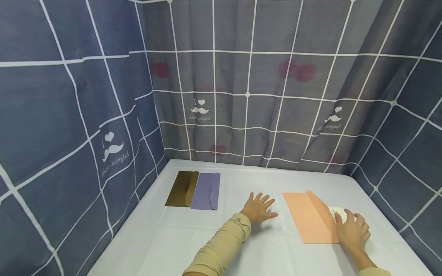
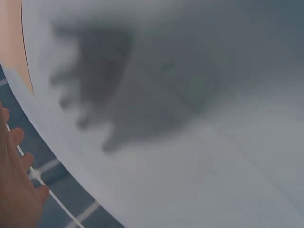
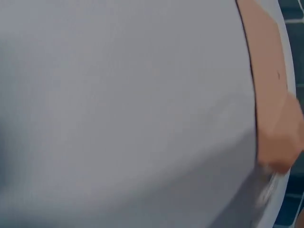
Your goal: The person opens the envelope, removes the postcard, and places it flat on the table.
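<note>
An orange envelope lies on the right part of the white table, its flap raised on the right side. A small pale card with print on it shows beside the flap, and my right hand grips it, thumb toward the envelope. How far the card reaches behind the flap is hidden. To the left of the envelope, my left hand spreads its fingers, holding nothing, and casts a shadow on the cloth in the left wrist view. Only a sliver of the right hand appears in the right wrist view.
A dark gold envelope and a purple envelope lie side by side at the table's back left. White cloth covers the table. Blue-grey checked curtains stand around its back and sides.
</note>
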Tool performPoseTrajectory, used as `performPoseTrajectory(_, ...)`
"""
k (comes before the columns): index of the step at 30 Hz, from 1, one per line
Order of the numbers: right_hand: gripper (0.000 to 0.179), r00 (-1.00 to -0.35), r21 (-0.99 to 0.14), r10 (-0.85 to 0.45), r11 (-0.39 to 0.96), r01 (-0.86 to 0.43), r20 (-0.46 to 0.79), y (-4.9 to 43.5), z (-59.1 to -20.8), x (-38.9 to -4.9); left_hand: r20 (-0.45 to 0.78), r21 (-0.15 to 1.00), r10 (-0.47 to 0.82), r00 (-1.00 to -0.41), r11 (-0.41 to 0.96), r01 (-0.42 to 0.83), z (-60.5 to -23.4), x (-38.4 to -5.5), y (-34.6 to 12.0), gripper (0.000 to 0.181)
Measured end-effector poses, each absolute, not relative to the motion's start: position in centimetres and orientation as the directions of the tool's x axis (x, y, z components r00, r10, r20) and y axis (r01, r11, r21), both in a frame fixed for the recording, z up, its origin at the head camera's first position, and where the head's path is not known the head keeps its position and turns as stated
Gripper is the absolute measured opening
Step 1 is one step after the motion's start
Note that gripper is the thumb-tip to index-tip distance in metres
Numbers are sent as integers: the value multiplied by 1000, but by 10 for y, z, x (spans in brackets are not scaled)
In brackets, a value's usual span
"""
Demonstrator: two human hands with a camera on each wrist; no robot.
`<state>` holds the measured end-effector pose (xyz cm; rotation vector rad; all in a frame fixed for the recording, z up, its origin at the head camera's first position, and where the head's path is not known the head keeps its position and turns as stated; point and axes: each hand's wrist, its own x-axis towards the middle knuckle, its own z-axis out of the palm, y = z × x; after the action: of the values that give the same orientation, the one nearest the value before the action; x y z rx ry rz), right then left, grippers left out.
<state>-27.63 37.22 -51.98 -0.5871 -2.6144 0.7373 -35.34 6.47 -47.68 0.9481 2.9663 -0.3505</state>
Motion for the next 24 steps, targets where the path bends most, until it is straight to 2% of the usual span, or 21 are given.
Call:
performPoseTrajectory(5,59,-858,-551,367,825,123,359,342,-514,-293,-19,-150,520,-854,843,516,-477,-367,31,66)
performPoseTrajectory(14,51,-865,-462,135,879,-120,483,284,-510,-316,52,-1,377,-925,926,378,-487,-383,-34,64)
performPoseTrajectory(24,51,-858,-387,-30,884,-261,512,216,-529,-327,27,91,260,-965,961,261,-504,-375,-97,63)
